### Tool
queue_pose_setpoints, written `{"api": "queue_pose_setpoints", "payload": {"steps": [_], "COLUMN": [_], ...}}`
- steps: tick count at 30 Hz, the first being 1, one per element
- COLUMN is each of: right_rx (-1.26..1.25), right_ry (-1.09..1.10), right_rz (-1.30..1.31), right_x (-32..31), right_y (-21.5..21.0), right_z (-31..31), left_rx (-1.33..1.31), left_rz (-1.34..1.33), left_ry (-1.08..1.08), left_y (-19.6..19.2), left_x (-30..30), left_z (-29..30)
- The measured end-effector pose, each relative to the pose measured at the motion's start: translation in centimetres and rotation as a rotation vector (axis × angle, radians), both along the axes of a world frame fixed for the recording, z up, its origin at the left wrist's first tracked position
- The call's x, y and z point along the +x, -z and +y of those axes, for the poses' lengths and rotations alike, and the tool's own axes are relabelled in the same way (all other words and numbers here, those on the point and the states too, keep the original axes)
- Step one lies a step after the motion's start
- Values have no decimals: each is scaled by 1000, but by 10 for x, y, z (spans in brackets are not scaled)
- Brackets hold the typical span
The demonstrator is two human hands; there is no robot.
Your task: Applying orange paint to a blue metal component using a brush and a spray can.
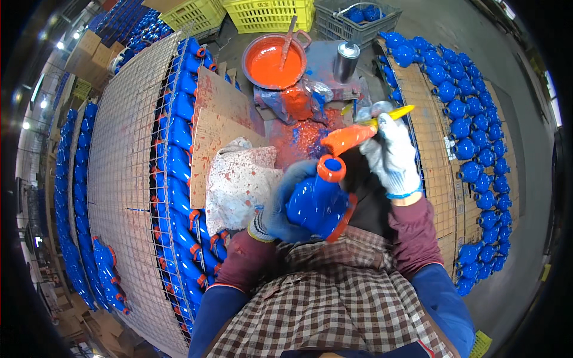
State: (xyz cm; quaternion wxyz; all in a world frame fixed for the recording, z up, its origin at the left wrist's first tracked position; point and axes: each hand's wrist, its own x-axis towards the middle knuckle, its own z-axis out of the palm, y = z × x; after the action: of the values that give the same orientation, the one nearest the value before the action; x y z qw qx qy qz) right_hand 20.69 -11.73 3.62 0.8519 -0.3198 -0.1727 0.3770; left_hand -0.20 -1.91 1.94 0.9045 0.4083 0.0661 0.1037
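Note:
My left hand (279, 209), in a blue-grey glove, grips a glossy blue fitting (313, 209) with a short round neck. Orange paint covers the rim of the neck, which faces up, and a second rim at the lower right. In my white-gloved right hand (391, 149) is a paintbrush (349, 138) with a yellow handle. Its wide head is thick with orange paint and hangs just above the neck; whether it touches the rim I cannot tell. A paint-spattered white cloth (242, 179) lies left of my left hand.
A pan of orange paint (265, 62) with a stirring stick stands ahead, beside a metal can (346, 62). Wire-mesh racks (128, 155) of blue fittings with orange rims rise at left. Several plain blue fittings (468, 128) line a board (433, 149) at right. Yellow crates (268, 15) stand behind.

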Motion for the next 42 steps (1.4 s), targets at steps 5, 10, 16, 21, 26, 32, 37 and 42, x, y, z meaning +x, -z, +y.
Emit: {"api": "queue_pose_setpoints", "payload": {"steps": [5, 10, 16, 21, 26, 32, 37, 42], "right_rx": [-196, -350, -509, -621, -631, -638, -320, -369], "right_ry": [196, 370, 262, 325, 350, 348, 230, 178], "right_rz": [-244, -59, -138, -341, -486, -557, -1048, -1253], "right_x": [-7, -23, -36, -44, -41, -36, -40, -39], "right_y": [-36, -51, -45, -54, -70, -69, -70, -81], "right_z": [-28, -39, -40, -36, -33, -40, -50, -47], "left_rx": [1000, 1423, 1531, 1685, 1900, 1796, 1596, 1594], "left_rz": [-76, -155, -352, -382, -388, -298, -287, -318], "left_ry": [-447, -729, -893, -915, -802, -927, -907, -922], "left_y": [1, -2, -3, -4, -6, 1, 8, 10], "left_x": [9, 12, 14, 11, 6, 7, 7, 7], "left_z": [12, 17, 18, 21, 25, 23, 23, 23]}}
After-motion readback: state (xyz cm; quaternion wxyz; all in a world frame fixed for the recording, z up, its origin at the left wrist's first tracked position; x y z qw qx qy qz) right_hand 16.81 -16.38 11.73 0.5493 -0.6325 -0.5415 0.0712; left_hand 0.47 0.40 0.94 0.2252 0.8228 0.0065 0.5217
